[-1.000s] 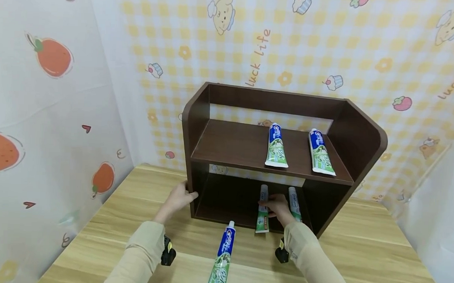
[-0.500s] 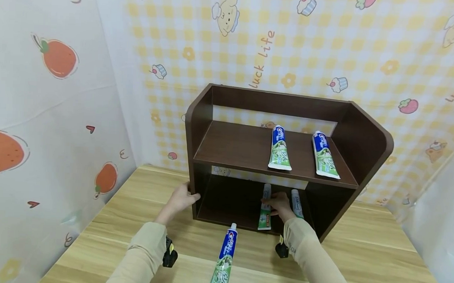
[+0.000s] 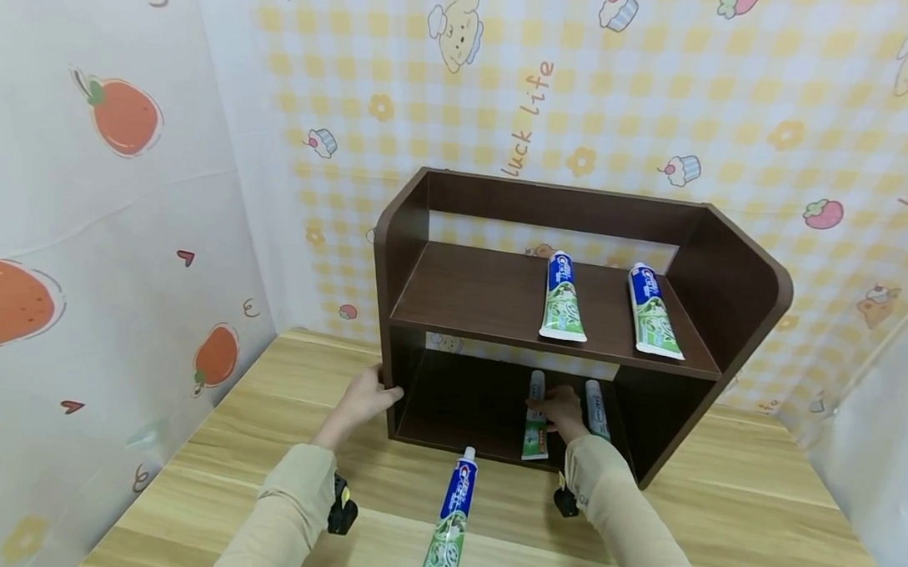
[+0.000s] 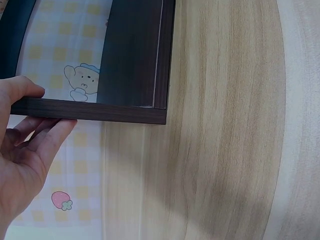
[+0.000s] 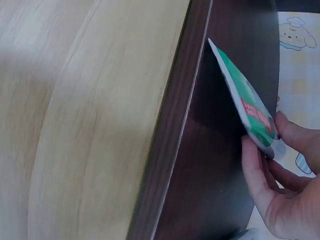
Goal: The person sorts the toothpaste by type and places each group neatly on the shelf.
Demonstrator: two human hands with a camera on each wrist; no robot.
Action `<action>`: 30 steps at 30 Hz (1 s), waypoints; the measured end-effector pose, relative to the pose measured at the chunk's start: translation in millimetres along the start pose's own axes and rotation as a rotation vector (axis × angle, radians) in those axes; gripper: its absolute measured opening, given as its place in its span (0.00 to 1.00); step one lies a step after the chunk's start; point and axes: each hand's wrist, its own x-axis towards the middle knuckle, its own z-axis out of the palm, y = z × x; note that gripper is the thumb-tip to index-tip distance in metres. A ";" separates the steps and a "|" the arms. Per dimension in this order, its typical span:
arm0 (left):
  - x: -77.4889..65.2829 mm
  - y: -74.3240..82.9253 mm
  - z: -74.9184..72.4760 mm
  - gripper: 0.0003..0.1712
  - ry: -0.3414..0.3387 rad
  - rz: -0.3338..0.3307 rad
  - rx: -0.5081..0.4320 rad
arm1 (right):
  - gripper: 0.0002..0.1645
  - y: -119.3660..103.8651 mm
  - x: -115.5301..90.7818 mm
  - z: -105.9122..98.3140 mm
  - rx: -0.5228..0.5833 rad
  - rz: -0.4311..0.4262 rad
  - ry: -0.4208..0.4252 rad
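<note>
My left hand (image 3: 363,397) grips the left side panel (image 3: 385,314) of a dark brown two-tier shelf, thumb on the inner face and fingers outside, as the left wrist view shows. Inside the lower tier, my right hand (image 3: 562,411) pinches a green and white toothpaste tube (image 3: 535,441) between thumb and fingers. In the right wrist view the tube (image 5: 245,95) is tilted up on its edge, its flat end close over the shelf board (image 5: 200,165). Just right of that hand lies another toothpaste tube (image 3: 596,409), partly hidden by the wrist.
Two blue and green toothpaste tubes, one nearer the middle (image 3: 563,300) and one at the right (image 3: 654,314), lie on the upper tier. Another toothpaste tube (image 3: 449,517) lies on the wooden table (image 3: 762,486) between the forearms. A checked cloth (image 3: 279,127) hangs behind.
The right hand has moved the tube slightly deeper into the lower tier; its flat end stuck out past the front edge before. The left hand has stayed on the panel. The head view has shifted slightly.
</note>
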 end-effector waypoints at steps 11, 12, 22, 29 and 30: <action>-0.3 0.1 0.7 0.37 -0.003 0.007 -0.007 | 0.27 -1.2 -3.2 -4.6 -0.089 0.003 0.003; -0.6 0.1 0.6 0.37 -0.004 0.006 -0.010 | 0.26 -1.2 -3.4 -5.2 -0.088 0.003 0.003; 0.3 -0.6 -0.7 0.39 -0.020 0.001 -0.019 | 0.25 -0.4 -8.1 -12.2 -0.115 0.018 0.007; 1.7 -1.2 -1.4 0.39 -0.018 0.013 -0.022 | 0.28 -4.4 -21.8 -15.6 -0.083 0.003 -0.047; 1.9 -1.3 -1.5 0.39 -0.025 0.006 -0.029 | 0.27 -5.1 -24.2 -15.6 -0.072 0.001 -0.055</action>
